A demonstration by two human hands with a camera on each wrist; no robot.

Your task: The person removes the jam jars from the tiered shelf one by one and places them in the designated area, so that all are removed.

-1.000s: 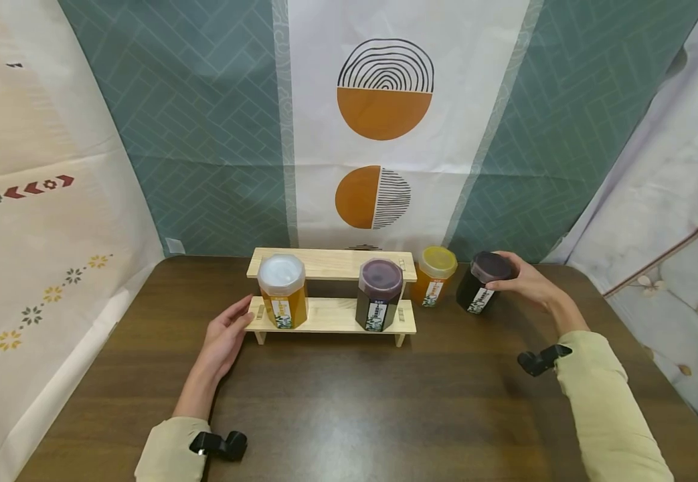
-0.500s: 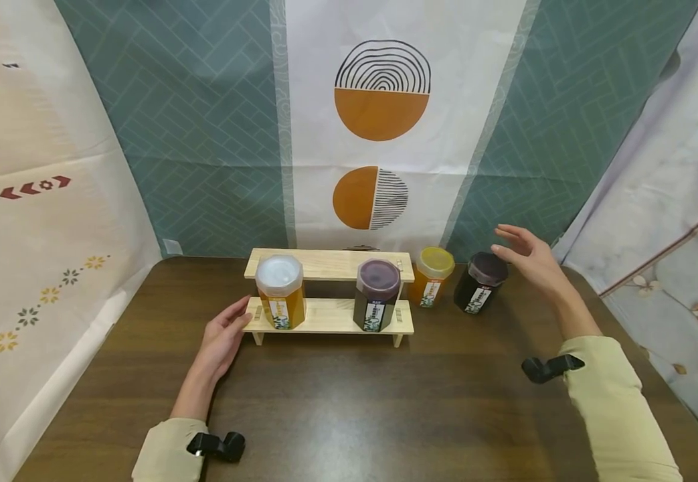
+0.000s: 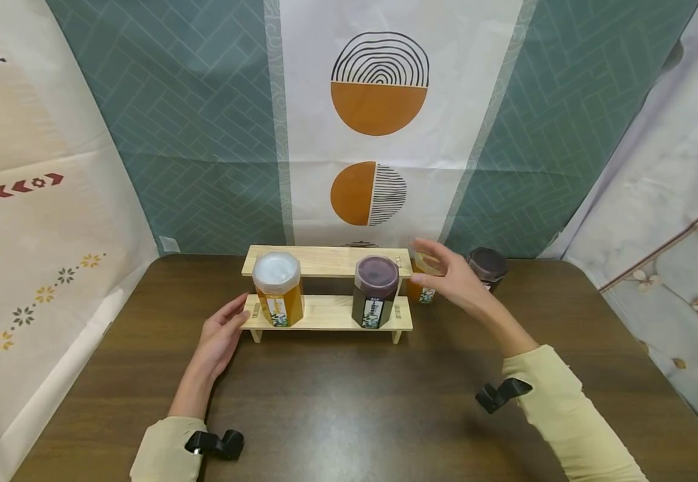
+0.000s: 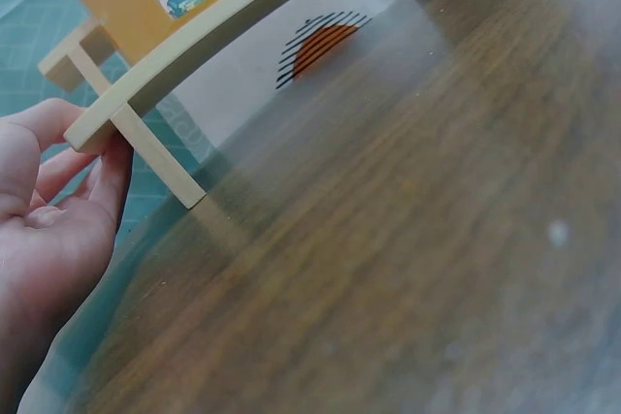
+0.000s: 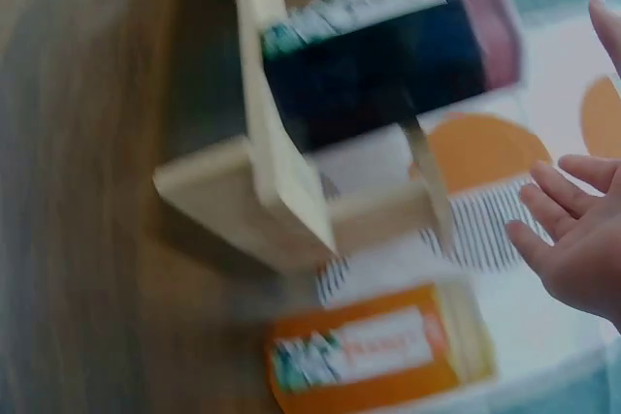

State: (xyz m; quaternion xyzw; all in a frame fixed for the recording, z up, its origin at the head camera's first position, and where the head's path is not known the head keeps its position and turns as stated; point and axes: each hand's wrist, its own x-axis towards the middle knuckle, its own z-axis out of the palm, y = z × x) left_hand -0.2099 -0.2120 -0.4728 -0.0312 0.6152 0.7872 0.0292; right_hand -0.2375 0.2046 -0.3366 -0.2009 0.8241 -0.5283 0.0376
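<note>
Now, along the bench's (image 3: 349,402) back edge, your right hand (image 3: 458,282), empty fingers spread, has neared the yellow-lidded jar (image 5: 378,351); left hand (image 3: 219,340) grips the stand (image 3: 327,313).

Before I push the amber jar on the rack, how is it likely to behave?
The amber jar looks full, so probably heavy for its size. Its flat sides should discourage rolling. It stands near the front edge of the lower shelf, so a forward push may tip it off.

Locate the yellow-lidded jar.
In the head view, the yellow-lidded jar stands just right of the wooden rack, partly hidden by the right hand.
</note>
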